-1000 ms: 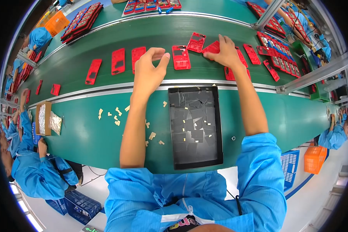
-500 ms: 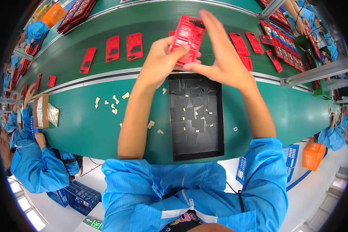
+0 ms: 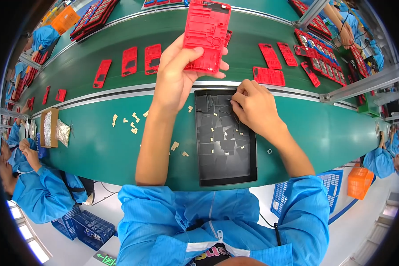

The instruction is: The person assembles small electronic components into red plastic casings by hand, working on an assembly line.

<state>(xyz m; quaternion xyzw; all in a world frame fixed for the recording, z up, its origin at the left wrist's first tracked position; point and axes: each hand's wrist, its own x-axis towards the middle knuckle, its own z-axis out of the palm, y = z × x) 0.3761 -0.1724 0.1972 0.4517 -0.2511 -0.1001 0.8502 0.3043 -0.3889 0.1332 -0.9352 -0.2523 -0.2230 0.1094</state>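
My left hand (image 3: 175, 73) is closed on a red plastic casing (image 3: 207, 35), its ribbed inner side facing me and a black strip at its top end. It is raised over the far side of the bench, thumb across the lower left edge. My right hand (image 3: 255, 106) reaches over the far right part of a black tray (image 3: 253, 166), its thumb and fingers pinched together. What the pinch holds, if anything, I cannot make out. Thin dark sheets (image 3: 213, 159) lie overlapping in the tray with several small pale pieces on them.
Cream-coloured small parts (image 3: 175, 146) are scattered left of the tray. More red casings (image 3: 129, 61) lie on the green conveyor belt (image 3: 80, 66) beyond a metal rail. A cardboard box (image 3: 54, 128) stands at left near a co-worker (image 3: 44, 190). A metal post (image 3: 363, 84) rises at right.
My right hand has left the red casing and come down to the tray, its fingers now pinched. The left hand has raised the casing slightly. Casings on the belt have shifted.
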